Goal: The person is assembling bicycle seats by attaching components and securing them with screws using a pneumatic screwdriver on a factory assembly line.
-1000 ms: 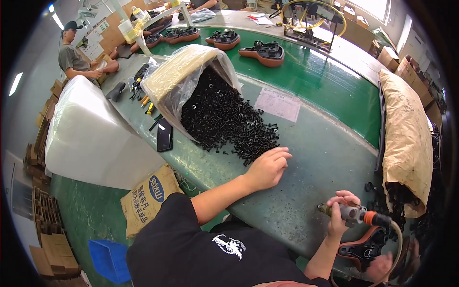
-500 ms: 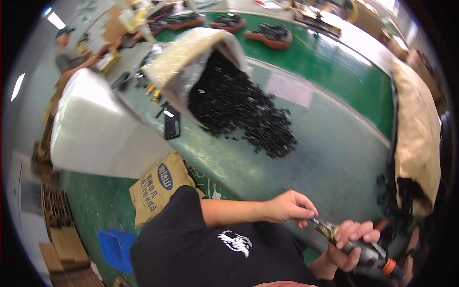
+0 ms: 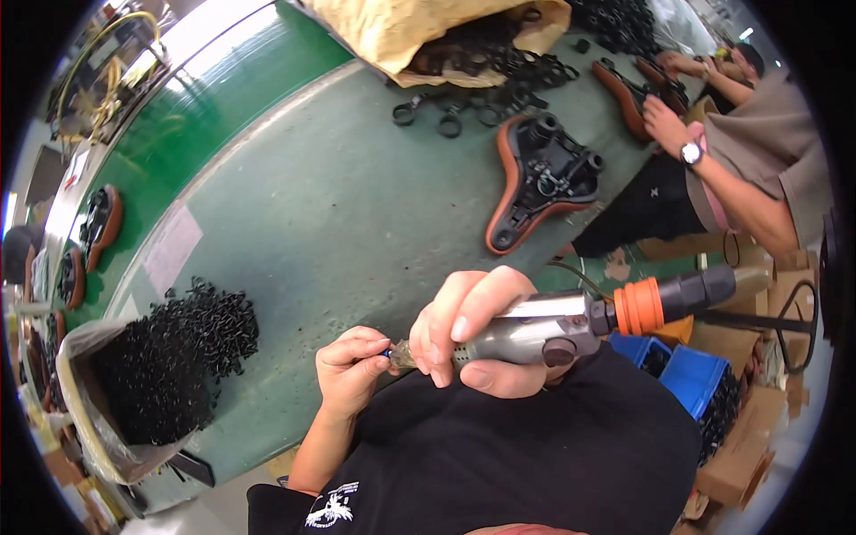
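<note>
My right hand is wrapped round a silver power screwdriver with an orange ring near its rear end. The driver lies sideways, its tip toward my left hand. Thumb and fingertips of that hand are pinched at a tiny blue piece at the tip; I cannot tell whether it is part of the driver. Beyond the driver, a bicycle saddle with a brown edge lies underside up on the green table, apart from both hands.
Small black parts spill from a lined box at the left. Black rings lie before a yellowish sack at the far side. A co-worker's hand is by another saddle. Blue bins stand at the right.
The view has swung to the right, bringing the saddle and the co-workers into sight. Both hands still hold together at the driver's tip, now nearer the picture's middle.
</note>
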A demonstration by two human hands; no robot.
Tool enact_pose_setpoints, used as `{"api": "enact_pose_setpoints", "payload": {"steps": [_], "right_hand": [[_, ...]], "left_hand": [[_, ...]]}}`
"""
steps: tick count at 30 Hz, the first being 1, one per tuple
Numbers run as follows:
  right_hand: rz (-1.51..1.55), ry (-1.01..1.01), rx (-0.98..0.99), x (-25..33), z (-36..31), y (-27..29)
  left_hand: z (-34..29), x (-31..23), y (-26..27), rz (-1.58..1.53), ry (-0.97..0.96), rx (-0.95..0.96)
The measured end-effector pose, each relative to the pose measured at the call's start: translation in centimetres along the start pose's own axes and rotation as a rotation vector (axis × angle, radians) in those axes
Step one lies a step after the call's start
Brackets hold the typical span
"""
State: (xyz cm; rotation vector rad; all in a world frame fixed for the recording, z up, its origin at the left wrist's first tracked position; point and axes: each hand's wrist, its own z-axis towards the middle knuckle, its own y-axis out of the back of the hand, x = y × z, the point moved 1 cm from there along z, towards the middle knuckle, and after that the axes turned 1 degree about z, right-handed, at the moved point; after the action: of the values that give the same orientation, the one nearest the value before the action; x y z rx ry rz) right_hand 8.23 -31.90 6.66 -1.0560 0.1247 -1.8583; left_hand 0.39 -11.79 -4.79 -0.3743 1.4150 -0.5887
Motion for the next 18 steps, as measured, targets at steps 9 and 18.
{"api": "enact_pose_setpoints", "payload": {"steps": [9, 18], "right_hand": [[-0.042, -0.071, -0.314, 4.2, -2.9, 4.2], [-0.652, -0.466, -0.817, 6.7, -4.6, 9.8]], "left_hand": [[4.4, -1.6, -3.4, 0.351, -0.013, 0.16], [2.7, -4.2, 3.4, 0.575, 0.039, -0.047]]}}
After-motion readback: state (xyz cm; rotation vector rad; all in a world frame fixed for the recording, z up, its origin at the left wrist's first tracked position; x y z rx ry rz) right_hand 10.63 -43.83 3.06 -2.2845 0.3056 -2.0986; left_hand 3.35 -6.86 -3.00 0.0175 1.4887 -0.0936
